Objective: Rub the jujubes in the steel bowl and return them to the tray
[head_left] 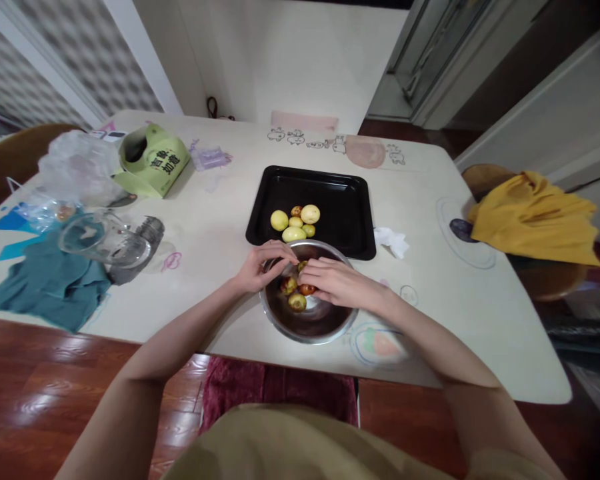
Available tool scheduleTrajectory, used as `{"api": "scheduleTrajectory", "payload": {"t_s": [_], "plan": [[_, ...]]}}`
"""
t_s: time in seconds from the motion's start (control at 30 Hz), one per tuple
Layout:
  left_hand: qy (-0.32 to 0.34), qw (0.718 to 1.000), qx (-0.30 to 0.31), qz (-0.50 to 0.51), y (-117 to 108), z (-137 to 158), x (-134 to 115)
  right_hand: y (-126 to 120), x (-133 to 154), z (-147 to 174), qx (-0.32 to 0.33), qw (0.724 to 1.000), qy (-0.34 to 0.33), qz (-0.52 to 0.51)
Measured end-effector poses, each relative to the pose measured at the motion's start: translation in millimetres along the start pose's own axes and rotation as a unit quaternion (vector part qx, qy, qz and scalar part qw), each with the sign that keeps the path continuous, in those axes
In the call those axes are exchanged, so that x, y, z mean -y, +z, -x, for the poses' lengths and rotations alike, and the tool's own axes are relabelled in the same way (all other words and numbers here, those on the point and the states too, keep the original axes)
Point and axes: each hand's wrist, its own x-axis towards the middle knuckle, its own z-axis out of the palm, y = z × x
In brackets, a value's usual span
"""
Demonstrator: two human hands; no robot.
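A round steel bowl (275, 321) stands at the table's near edge, with several red-brown and yellow-green jujubes (297, 303) inside. My left hand (267, 265) rests over the bowl's left rim, fingers stretched forward and thumb apart, with nothing visible in it. Inside the bowl, my right hand (333, 281) curls its fingers over the jujubes, around a reddish jujube (307, 289) that is partly hidden. Just beyond, a black baking tray (343, 207) holds several yellow and green fruits (310, 214) and a small red-brown one. The bowl's far rim overlaps the tray's near edge in view.
Left on the white table (220, 233) are a glass pitcher (110, 240) lying on its side, a teal cloth (55, 283), a green carton (155, 160) and clear plastic bags (83, 163). Crumpled tissue (391, 241) lies right of the tray. Yellow cloth (535, 220) hangs on a chair.
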Motion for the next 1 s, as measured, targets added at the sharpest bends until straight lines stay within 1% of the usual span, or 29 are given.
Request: {"api": "scheduleTrajectory", "payload": {"t_s": [0.17,0.27,0.37,0.47,0.57,0.63,0.73,0.8,0.9,1.0], "plan": [[-0.007,1.0,0.003,-0.001,-0.6,0.0,-0.6,-6.9,-1.0,1.5,-0.011,1.0,-0.012,-0.016],[0.006,1.0,0.001,0.006,-0.6,0.1,-0.3,-15.7,-5.7,4.8,-0.052,0.998,-0.028,-0.035],[0.016,1.0,-0.001,0.011,-0.2,0.4,1.1,-24.2,-16.5,8.3,-0.128,0.991,-0.017,-0.029],[0.02,1.0,-0.004,0.011,-0.1,0.6,2.1,-26.5,-35.6,10.9,-0.222,0.975,0.025,-0.016],[0.021,1.0,-0.006,0.005,-0.6,0.5,1.4,-19.7,-60.4,13.3,-0.31,0.948,0.076,-0.008],[0.021,1.0,-0.009,0.005,-1.0,0.1,0.4,-12.4,-75.5,14.8,-0.341,0.934,0.102,0.0],[0.021,1.0,-0.012,0.011,-0.8,-0.3,0.1,-4.6,-90.1,14.1,-0.346,0.929,0.133,0.007],[0.018,1.0,-0.014,0.015,-0.1,-0.3,1.3,-4.0,-94.9,9.4,-0.34,0.93,0.138,0.015],[0.007,0.999,-0.021,0.026,1.5,0.2,4.2,-8.1,-100.9,-5.7,-0.317,0.94,0.121,0.037],[-0.002,0.999,-0.028,0.038,2.9,0.6,6.0,-11.9,-109.1,-25.1,-0.272,0.955,0.101,0.062]]}}
